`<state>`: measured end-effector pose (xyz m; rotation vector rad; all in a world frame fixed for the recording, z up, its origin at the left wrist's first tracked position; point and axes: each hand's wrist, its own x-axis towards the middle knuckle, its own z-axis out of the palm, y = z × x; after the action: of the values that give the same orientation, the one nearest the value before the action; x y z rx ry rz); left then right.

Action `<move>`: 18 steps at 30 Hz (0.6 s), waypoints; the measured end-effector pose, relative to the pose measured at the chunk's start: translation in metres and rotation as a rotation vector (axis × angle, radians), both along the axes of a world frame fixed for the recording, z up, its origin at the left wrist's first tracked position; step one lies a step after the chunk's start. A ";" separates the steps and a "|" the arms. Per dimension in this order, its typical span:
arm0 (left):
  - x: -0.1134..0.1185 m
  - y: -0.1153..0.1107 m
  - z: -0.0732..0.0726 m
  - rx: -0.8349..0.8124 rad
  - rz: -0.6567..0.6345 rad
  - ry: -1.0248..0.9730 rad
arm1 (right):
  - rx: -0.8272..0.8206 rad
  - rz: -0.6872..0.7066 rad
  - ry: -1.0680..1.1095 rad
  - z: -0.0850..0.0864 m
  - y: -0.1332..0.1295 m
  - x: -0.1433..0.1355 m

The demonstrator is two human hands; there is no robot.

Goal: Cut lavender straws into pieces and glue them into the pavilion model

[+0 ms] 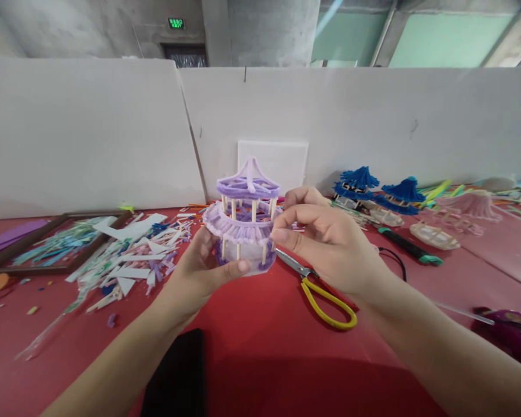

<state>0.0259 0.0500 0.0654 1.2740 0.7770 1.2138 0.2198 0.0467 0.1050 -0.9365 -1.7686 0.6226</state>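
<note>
A small purple model pavilion (245, 231) stands upright in my grip, raised above the red table. It has a pointed roof frame, a ruffled lower eave of fuzzy purple strips and pale stick posts. My left hand (204, 266) wraps round its base from the left, thumb across the front. My right hand (330, 237) has thumb and forefinger pinched together at the right edge of the ruffled eave; whether they hold a strip there is too small to tell. Below the right hand lie scissors (327, 304) with yellow handles, blades partly behind the pavilion.
Blue-roofed models (358, 184) and a pink one (469, 205) stand at the back right. A black and green tool (410, 246) and a magenta glue gun (510, 327) lie on the right. Paper scraps (130, 249), a brown frame (61, 269) and a black phone-like slab (176, 370) are on the left.
</note>
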 end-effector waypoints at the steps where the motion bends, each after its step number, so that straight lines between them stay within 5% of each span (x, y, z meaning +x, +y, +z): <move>1: 0.001 -0.001 0.000 -0.003 0.005 -0.004 | -0.009 0.005 0.010 0.000 0.000 0.000; 7: 0.010 -0.005 0.001 0.015 0.048 -0.021 | -0.024 0.022 0.019 0.001 0.001 0.002; 18: 0.003 -0.002 -0.003 0.073 0.098 0.039 | 0.257 -0.078 -0.320 0.006 -0.009 0.009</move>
<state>0.0291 0.0480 0.0626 1.3358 0.8382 1.3095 0.2285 0.0382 0.1110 -0.9572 -2.0250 0.1936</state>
